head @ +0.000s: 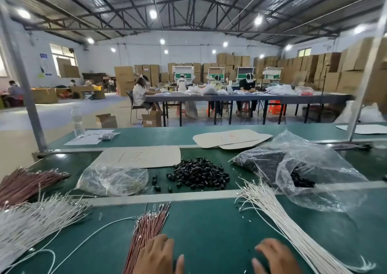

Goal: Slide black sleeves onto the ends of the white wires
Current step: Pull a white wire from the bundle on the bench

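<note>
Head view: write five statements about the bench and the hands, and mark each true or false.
1. The loose sleeves lie between the left bag and the right bag. True.
2. The left hand grips a sleeve. False: its fingers are straight and hold nothing.
3. The right hand holds nothing. True.
4. The bottle lies on its side. False: it stands upright.
5. A bundle of white wires lies to the right of the right hand. True.
</note>
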The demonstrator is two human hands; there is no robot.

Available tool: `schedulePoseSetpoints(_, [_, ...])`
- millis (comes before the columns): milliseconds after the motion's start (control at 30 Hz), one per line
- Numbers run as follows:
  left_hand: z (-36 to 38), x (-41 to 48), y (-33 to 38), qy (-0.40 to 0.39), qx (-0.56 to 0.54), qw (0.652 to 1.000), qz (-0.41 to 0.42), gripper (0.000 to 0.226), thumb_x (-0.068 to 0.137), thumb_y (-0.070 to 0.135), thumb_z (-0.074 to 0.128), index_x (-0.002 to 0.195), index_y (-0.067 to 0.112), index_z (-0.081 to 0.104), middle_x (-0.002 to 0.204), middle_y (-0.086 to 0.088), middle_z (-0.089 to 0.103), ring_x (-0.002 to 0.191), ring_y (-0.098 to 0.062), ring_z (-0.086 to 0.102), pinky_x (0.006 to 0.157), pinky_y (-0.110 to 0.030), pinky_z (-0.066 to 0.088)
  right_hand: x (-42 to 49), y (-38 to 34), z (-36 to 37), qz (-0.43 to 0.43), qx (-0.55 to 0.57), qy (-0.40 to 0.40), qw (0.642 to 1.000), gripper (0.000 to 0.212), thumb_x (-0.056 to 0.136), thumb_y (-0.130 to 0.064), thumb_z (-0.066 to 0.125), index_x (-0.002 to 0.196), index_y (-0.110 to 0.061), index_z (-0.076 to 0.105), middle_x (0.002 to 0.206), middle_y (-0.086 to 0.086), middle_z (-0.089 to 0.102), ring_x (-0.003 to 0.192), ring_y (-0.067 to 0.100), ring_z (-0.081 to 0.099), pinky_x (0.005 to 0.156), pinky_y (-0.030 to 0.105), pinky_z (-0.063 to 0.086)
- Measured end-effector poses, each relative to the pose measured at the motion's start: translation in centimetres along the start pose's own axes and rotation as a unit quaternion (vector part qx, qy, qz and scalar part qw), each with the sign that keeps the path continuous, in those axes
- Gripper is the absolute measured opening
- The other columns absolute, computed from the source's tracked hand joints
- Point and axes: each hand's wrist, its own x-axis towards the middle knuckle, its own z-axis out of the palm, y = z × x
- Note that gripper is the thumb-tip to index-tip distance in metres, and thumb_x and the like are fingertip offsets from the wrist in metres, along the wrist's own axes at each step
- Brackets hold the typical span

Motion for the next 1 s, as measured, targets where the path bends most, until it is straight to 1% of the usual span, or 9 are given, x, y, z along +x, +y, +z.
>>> schedulePoseSetpoints(167, [3.2, 2.4, 1.7, -0.040, -0.018, 0.999, 0.022, 0.051, 0.088, 0.059, 0.031, 0.126, 0.027, 0.043, 0.138, 0.005, 0.040, 0.128, -0.011, 0.035, 0.108, -0.027, 0.029, 3.4, 4.9, -1.7, 0.075, -0.053, -0.052, 0.994, 0.036, 0.094, -0.041, 0.058, 0.127, -0.028, 0.056, 0.128, -0.008, 0.050, 0.109, 0.010, 0.045, 0.097, 0.024, 0.045])
schedulePoseSetpoints(233, [3.8, 2.4, 2.5, -0.048, -0.007, 0.999, 0.021, 0.052, 0.086, 0.060, 0.030, 0.124, 0.028, 0.043, 0.137, 0.005, 0.038, 0.128, -0.014, 0.034, 0.108, -0.030, 0.028, 3.7, 4.7, -1.4, 0.105, -0.079, -0.148, 0.980, 0.035, 0.090, -0.040, 0.065, 0.122, -0.025, 0.061, 0.120, -0.006, 0.054, 0.102, 0.013, 0.050, 0.093, 0.027, 0.048])
schedulePoseSetpoints(333, [3.8, 2.7, 3.0, -0.020, 0.002, 1.000, 0.015, 0.049, 0.080, 0.060, 0.033, 0.114, 0.030, 0.053, 0.128, 0.004, 0.046, 0.123, -0.017, 0.044, 0.102, -0.037, 0.036, 3.4, 5.4, 0.4, 0.068, -0.121, -0.138, 0.981, 0.042, 0.044, -0.010, 0.097, 0.079, -0.009, 0.075, 0.077, 0.007, 0.065, 0.061, 0.027, 0.060, 0.052, 0.041, 0.054])
schedulePoseSetpoints(467, [3.5, 2.6, 3.0, -0.022, 0.001, 1.000, 0.009, 0.047, 0.071, 0.062, 0.044, 0.103, 0.032, 0.061, 0.117, 0.005, 0.054, 0.113, -0.015, 0.054, 0.095, -0.037, 0.044, 3.6, 5.1, 0.6, 0.083, -0.161, -0.146, 0.973, 0.031, 0.093, -0.032, 0.059, 0.123, -0.025, 0.060, 0.113, -0.007, 0.059, 0.096, 0.013, 0.054, 0.086, 0.027, 0.048])
schedulePoseSetpoints(600, [3.2, 2.6, 3.0, -0.030, -0.038, 0.999, 0.015, 0.037, 0.037, 0.058, 0.069, 0.060, 0.029, 0.066, 0.072, 0.007, 0.066, 0.065, -0.014, 0.068, 0.054, -0.031, 0.058, 4.2, 4.8, 0.5, 0.068, -0.165, -0.132, 0.975, 0.019, 0.098, -0.035, 0.044, 0.112, -0.030, 0.057, 0.109, -0.012, 0.054, 0.098, 0.007, 0.051, 0.088, 0.022, 0.046])
schedulePoseSetpoints(700, [3.4, 2.9, 2.8, -0.040, -0.060, 0.997, -0.005, 0.037, 0.054, 0.060, 0.061, 0.075, 0.031, 0.068, 0.090, 0.008, 0.066, 0.085, -0.014, 0.068, 0.071, -0.036, 0.058, 5.8, 3.3, 1.1, 0.053, -0.142, -0.130, 0.980, 0.017, 0.098, -0.038, 0.048, 0.105, -0.028, 0.060, 0.102, -0.012, 0.054, 0.092, 0.005, 0.051, 0.082, 0.021, 0.049])
schedulePoseSetpoints(867, [3.5, 2.8, 2.5, -0.006, -0.073, 0.997, -0.012, 0.050, 0.081, 0.062, 0.036, 0.121, 0.033, 0.048, 0.135, 0.011, 0.038, 0.129, -0.010, 0.035, 0.109, -0.028, 0.029, 11.7, -1.0, 5.6, -0.025, -0.012, -0.218, 0.975, 0.016, 0.097, -0.026, 0.052, 0.099, -0.019, 0.067, 0.104, -0.003, 0.061, 0.091, 0.012, 0.059, 0.087, 0.028, 0.052])
schedulePoseSetpoints(933, [2.6, 2.8, 1.9, -0.015, -0.052, 0.999, 0.002, 0.050, 0.068, 0.063, 0.060, 0.104, 0.029, 0.063, 0.120, 0.003, 0.057, 0.112, -0.016, 0.056, 0.096, -0.027, 0.047, 13.6, -2.8, 7.9, -0.042, 0.000, -0.238, 0.970, 0.017, 0.096, -0.024, 0.052, 0.102, -0.017, 0.066, 0.109, 0.001, 0.061, 0.098, 0.016, 0.059, 0.090, 0.028, 0.049])
schedulePoseSetpoints(1000, [1.5, 2.1, 1.1, -0.015, -0.069, 0.997, 0.010, 0.045, 0.035, 0.058, 0.082, 0.066, 0.026, 0.070, 0.074, 0.001, 0.067, 0.067, -0.011, 0.067, 0.058, -0.021, 0.057, 14.9, -4.1, 10.1, -0.035, 0.000, -0.229, 0.973, 0.021, 0.096, -0.022, 0.053, 0.112, -0.016, 0.066, 0.115, 0.004, 0.058, 0.104, 0.019, 0.057, 0.093, 0.029, 0.047])
